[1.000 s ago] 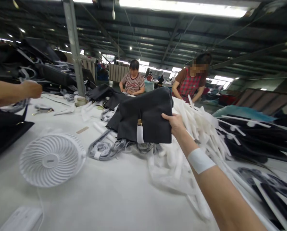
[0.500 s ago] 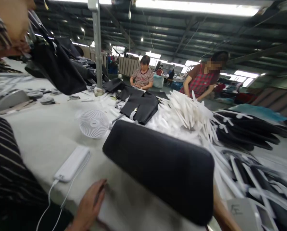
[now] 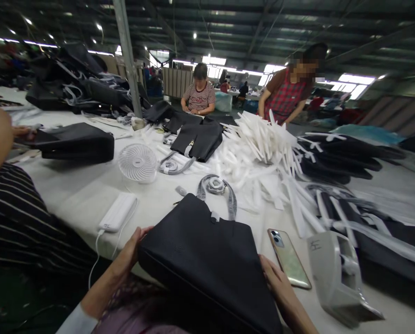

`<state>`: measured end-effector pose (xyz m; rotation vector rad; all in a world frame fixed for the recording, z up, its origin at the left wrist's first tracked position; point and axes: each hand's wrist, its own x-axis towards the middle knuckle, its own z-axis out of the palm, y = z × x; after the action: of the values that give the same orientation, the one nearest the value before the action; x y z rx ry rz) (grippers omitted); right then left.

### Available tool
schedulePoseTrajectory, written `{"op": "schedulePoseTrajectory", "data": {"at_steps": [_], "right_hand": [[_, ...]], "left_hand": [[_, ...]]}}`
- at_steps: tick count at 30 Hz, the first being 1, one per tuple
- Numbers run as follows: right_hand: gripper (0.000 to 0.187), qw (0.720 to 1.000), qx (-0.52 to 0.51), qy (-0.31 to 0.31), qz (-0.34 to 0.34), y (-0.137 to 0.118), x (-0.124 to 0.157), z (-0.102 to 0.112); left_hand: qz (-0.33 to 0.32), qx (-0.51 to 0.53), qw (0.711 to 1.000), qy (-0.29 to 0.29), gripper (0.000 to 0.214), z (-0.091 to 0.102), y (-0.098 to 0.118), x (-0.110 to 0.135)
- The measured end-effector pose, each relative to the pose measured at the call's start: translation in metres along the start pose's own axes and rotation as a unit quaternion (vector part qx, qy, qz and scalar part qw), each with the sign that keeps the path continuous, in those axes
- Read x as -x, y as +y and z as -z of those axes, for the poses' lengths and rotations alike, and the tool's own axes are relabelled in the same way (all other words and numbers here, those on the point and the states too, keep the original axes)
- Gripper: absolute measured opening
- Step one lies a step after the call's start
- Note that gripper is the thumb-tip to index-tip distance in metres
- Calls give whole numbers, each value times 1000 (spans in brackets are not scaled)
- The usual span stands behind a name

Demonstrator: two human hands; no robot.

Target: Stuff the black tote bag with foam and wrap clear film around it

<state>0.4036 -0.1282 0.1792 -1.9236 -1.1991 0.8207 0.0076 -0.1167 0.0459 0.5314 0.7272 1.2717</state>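
A black handbag (image 3: 207,260) is tilted toward me at the table's near edge, with a broad side facing up. My left hand (image 3: 136,246) grips its left side, the fingertips partly hidden behind the bag. On the opposite side my right hand (image 3: 277,280) holds the bag's right edge, thumb and fingers against it. A strap wrapped in clear plastic (image 3: 217,188) sticks out beyond the bag's top edge, which carries a small white wrapped tab (image 3: 214,216).
A phone (image 3: 289,257) and a grey plastic holder (image 3: 332,273) lie right of the bag. Leftward are a white power bank (image 3: 118,212) with cable and a small fan (image 3: 137,162). White strips (image 3: 263,139) are heaped behind. A neighbour's hand (image 3: 26,133) holds another black bag (image 3: 78,143).
The handbag has turned from its flat base view and come down closer to me. My left hand, apart from it before, now grips its side. The neighbour's bag has been lowered to the table.
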Motion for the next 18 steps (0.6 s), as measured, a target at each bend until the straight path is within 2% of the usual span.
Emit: {"op": "schedulePoseTrajectory", "data": {"at_steps": [3, 5, 8, 11, 13, 15, 18], "right_hand": [[59, 993, -53, -99, -27, -13, -3, -17], [58, 988, -79, -132, -29, -24, -10, -28], [59, 988, -73, -126, 40, -54, -26, -35], [62, 982, -65, -127, 127, -91, -42, -36], [65, 978, -67, -122, 158, -104, -52, -35], [65, 980, -69, -121, 140, -98, -60, -35], [58, 985, -69, -145, 56, -71, -69, -38]], "left_hand": [[-17, -39, 999, -5, 65, -7, 12, 10], [10, -37, 999, 11, 57, -11, 19, 14], [45, -43, 998, 4, 52, -16, 32, 9], [18, -63, 997, -49, 56, -21, 49, -3], [4, -74, 995, -59, 61, -22, 57, -10], [12, -85, 995, -59, 64, -22, 61, -16], [69, -125, 987, -73, 57, -19, 62, -30]]}}
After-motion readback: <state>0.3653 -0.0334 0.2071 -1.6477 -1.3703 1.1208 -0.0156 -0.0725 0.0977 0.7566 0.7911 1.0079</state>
